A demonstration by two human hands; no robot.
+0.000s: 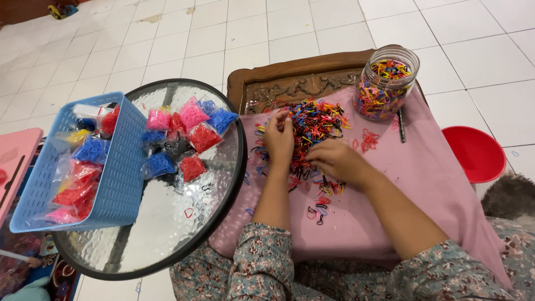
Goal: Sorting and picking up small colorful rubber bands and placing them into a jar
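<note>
Head view is showing a loose pile of small rubber bands [312,125] in red, blue, yellow, black and pink, lying spread over a pink cloth [434,178] that is covering a carved wooden table [290,72]. The pile is thickest near the far edge of the cloth and is thinning into scattered single bands toward the person. The left hand [278,139] is resting palm down on the near left side of the pile, its fingers lying close together and curled slightly into the bands; whether it is pinching any is not clear. The right hand [334,159] is lying just beside it on the pile's near edge, fingers bent inward and pressing onto the bands, its fingertips hidden beneath the hand. Both forearms are reaching in from floral-patterned sleeves [262,256]. At the far right corner of the cloth a clear glass jar [387,83] is standing upright and open, packed with the same coloured bands, and a dark pen [401,125] is lying just beside it. To the right, off the table, a red plastic stool [476,153] is sitting on the white tiled floor. To the left, touching the table's edge, a round glass tabletop [167,223] is bearing small clear bags of sorted bands [186,139] and a blue plastic basket [120,167] holding more such bags.
</note>
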